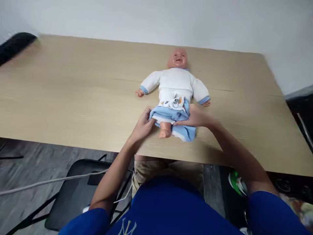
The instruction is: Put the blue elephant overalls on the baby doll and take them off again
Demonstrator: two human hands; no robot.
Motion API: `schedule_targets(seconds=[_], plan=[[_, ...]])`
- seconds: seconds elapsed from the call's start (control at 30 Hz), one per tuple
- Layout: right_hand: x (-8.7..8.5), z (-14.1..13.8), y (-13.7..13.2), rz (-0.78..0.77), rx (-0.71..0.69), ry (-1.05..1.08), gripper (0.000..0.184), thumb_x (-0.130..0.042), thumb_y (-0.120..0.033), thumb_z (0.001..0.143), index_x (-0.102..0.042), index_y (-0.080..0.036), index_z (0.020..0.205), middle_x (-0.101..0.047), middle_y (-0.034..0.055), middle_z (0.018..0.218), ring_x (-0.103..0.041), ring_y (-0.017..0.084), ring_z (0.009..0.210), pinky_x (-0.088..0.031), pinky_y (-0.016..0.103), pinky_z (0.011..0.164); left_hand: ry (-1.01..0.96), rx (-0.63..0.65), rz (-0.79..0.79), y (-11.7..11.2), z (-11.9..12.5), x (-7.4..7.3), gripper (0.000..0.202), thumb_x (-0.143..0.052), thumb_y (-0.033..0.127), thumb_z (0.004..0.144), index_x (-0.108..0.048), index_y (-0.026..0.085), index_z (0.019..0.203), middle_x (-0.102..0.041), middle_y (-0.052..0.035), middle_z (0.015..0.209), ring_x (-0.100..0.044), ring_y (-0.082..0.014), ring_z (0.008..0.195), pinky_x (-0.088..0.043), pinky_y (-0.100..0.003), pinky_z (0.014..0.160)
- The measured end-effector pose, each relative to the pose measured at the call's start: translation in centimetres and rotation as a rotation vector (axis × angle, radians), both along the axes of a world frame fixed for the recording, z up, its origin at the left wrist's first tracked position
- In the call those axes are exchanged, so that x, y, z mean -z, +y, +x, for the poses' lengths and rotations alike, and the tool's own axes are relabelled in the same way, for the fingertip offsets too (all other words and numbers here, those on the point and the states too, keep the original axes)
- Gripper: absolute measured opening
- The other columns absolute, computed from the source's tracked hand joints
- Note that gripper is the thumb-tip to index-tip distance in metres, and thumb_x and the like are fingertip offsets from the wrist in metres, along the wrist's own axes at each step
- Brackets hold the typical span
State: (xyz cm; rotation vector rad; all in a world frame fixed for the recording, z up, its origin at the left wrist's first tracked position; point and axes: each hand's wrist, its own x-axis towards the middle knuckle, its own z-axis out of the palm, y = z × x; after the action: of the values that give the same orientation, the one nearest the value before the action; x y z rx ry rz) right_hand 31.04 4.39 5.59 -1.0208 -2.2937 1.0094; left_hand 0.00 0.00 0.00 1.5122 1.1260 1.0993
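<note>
A baby doll point(178, 59) lies on its back on the table, head toward the wall. It wears a white long-sleeved top point(175, 79) with blue cuffs. Light blue pants point(168, 113) with a printed animal face are bunched about its legs. One bare foot point(165, 130) sticks out below the cloth; the other foot is hidden. My left hand point(144, 123) is closed on the left edge of the pants, thumb toward the foot. On the other side, my right hand point(194, 117) grips the pants, its thumb across the cloth beside the foot.
The wooden table point(73, 98) reaches to a white wall. A black folding chair point(70, 192) stands at lower left, with a pale cable point(53, 180) across it. Dark objects lie beyond the table's right edge, and a green and white item point(237, 183) sits below its front edge.
</note>
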Motion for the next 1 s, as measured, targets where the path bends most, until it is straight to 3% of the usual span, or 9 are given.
schedule_targets(seconds=[0.13, 0.23, 0.33, 0.4, 0.5, 0.6, 0.7, 0.83, 1.0], plan=[[2.1, 1.3, -0.8, -0.076, 0.146, 0.246, 0.059, -0.092, -0.082, 0.100, -0.081, -0.027, 0.118, -0.082, 0.0046, 0.107, -0.077, 0.030, 0.104, -0.067, 0.045, 0.099, 0.018, 0.180, -0.036, 0.5, -2.2, -1.2, 0.037, -0.084, 0.058, 0.113, -0.074, 0.026, 0.128, -0.083, -0.0119, 0.132, -0.079, -0.0299, 0.123, -0.068, -0.048, 0.109], [3.8, 1.7, -1.6, -0.197, 0.278, 0.451, 0.060, -0.089, -0.088, 0.100, -0.073, -0.031, 0.111, -0.073, 0.0016, 0.102, -0.069, 0.025, 0.095, -0.064, 0.040, 0.089, 0.088, 0.262, 0.047, 1.0, -3.6, -1.9, 0.061, -0.091, 0.061, 0.107, -0.068, 0.028, 0.153, -0.080, -0.0151, 0.156, -0.078, -0.0348, 0.143, -0.066, -0.054, 0.124], [4.8, 2.2, -2.1, -0.350, 0.279, 0.482, 0.059, -0.092, -0.084, 0.100, -0.068, -0.031, 0.108, -0.067, -0.0005, 0.097, -0.063, 0.022, 0.087, -0.061, 0.036, 0.083, 0.156, 0.243, 0.203, 1.8, -3.7, -3.0, 0.095, -0.094, 0.064, 0.103, -0.051, 0.031, 0.181, -0.070, -0.0180, 0.176, -0.069, -0.0382, 0.161, -0.055, -0.060, 0.141], [4.7, 2.8, -2.1, -0.415, 0.223, 0.436, 0.058, -0.093, -0.082, 0.100, -0.073, -0.031, 0.118, -0.073, 0.0006, 0.102, -0.067, 0.023, 0.091, -0.062, 0.036, 0.084, 0.235, 0.215, 0.275, 2.8, -2.7, -4.4, 0.093, -0.090, 0.067, 0.106, -0.051, 0.031, 0.183, -0.067, -0.0176, 0.180, -0.065, -0.0385, 0.162, -0.049, -0.061, 0.144], [3.8, 3.7, -2.0, -0.349, 0.131, 0.272, 0.063, -0.097, -0.077, 0.099, -0.082, -0.026, 0.131, -0.083, 0.0042, 0.114, -0.074, 0.027, 0.101, -0.062, 0.037, 0.089, 0.467, 0.363, 0.280, 5.0, -0.1, -6.9, 0.078, -0.085, 0.077, 0.106, -0.071, 0.027, 0.164, -0.074, -0.0160, 0.170, -0.063, -0.0402, 0.155, -0.049, -0.059, 0.138], [3.2, 4.2, -2.0, -0.224, 0.108, 0.135, 0.059, -0.097, -0.074, 0.099, -0.087, -0.021, 0.123, -0.082, 0.0035, 0.104, -0.071, 0.026, 0.095, -0.055, 0.036, 0.086, 0.685, 0.599, 0.281, 7.7, 2.8, -9.2, 0.076, -0.085, 0.090, 0.096, -0.086, 0.025, 0.135, -0.082, -0.0148, 0.153, -0.061, -0.0446, 0.149, -0.046, -0.060, 0.134], [3.4, 4.0, -2.2, -0.255, 0.136, 0.253, 0.057, -0.097, -0.077, 0.098, -0.081, -0.023, 0.110, -0.071, -0.0003, 0.092, -0.062, 0.022, 0.087, -0.050, 0.034, 0.080, 0.756, 0.781, 0.262, 10.3, 5.1, -10.6, 0.065, -0.093, 0.083, 0.087, -0.083, 0.023, 0.110, -0.085, -0.0106, 0.117, -0.071, -0.0366, 0.119, -0.052, -0.051, 0.116], [4.0, 3.8, -2.2, -0.328, 0.242, 0.512, 0.062, -0.096, -0.080, 0.098, -0.064, -0.027, 0.097, -0.055, -0.0040, 0.088, -0.049, 0.018, 0.081, -0.046, 0.031, 0.075, 0.515, 1.042, 0.100, 12.5, 7.3, -10.6, 0.054, -0.097, 0.069, 0.086, -0.073, 0.023, 0.102, -0.071, -0.0006, 0.086, -0.063, -0.0208, 0.079, -0.051, -0.036, 0.080], [3.2, 4.5, -2.3, -0.500, 0.117, 0.461, 0.060, -0.100, -0.075, 0.097, -0.075, -0.027, 0.122, -0.068, -0.0013, 0.102, -0.060, 0.019, 0.088, -0.054, 0.030, 0.080, 0.277, 1.030, 0.056, 12.8, 8.1, -8.7, 0.056, -0.094, 0.070, 0.094, -0.064, 0.023, 0.097, -0.065, 0.0002, 0.088, -0.060, -0.0182, 0.081, -0.051, -0.032, 0.076]])
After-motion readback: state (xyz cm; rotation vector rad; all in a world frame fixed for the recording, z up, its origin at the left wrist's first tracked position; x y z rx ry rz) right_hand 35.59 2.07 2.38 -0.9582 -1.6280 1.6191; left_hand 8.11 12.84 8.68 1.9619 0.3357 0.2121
